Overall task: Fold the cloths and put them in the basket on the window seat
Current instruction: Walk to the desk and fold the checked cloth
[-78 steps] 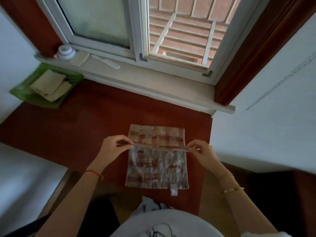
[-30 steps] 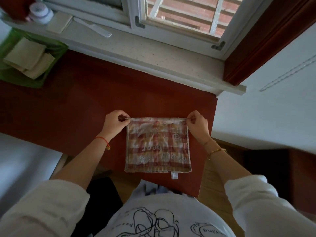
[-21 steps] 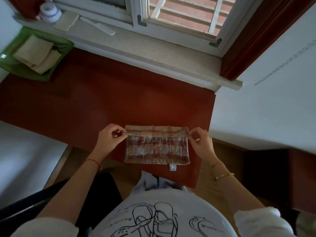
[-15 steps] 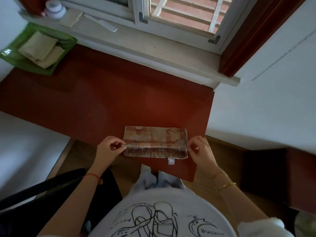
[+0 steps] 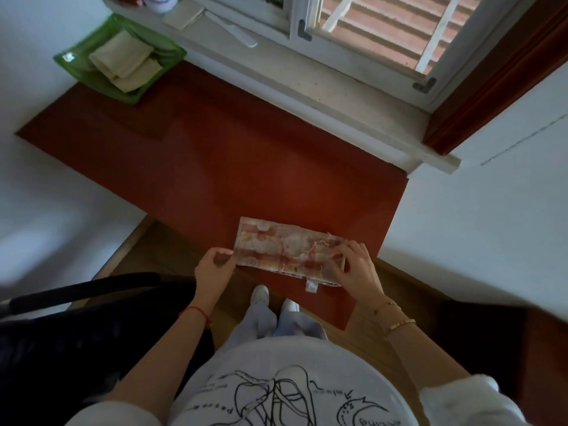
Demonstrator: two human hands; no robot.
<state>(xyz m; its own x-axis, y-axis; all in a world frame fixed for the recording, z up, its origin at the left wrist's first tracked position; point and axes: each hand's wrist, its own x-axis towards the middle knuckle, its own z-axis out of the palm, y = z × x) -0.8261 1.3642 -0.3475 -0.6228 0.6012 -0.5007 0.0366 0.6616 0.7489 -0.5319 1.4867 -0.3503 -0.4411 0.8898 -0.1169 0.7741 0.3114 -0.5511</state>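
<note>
1. Cloth [image 5: 285, 250]: red/cream check, folded to a narrow strip, flat on the red window seat [image 5: 246, 167] nr its front edge, right of centre.
2. Left hand [image 5: 213, 267] fingers pinch the strip's left end; right hand [image 5: 356, 269] fingers curl over and grip the right end.
3. Small white tag [image 5: 311, 285] hangs off the near edge; print too small to read.
4. Green basket [image 5: 92, 79] at the seat's far-left corner, well apart, holds 2 folded beige cloths [image 5: 123, 58].
5. Pale sill [image 5: 322, 84] behind, w/ a white flat tool [image 5: 235, 32].
6. Black chair [image 5: 76, 292] at left.
7. Shirt [image 5: 276, 379] has line drawings; lettering not legible.
</note>
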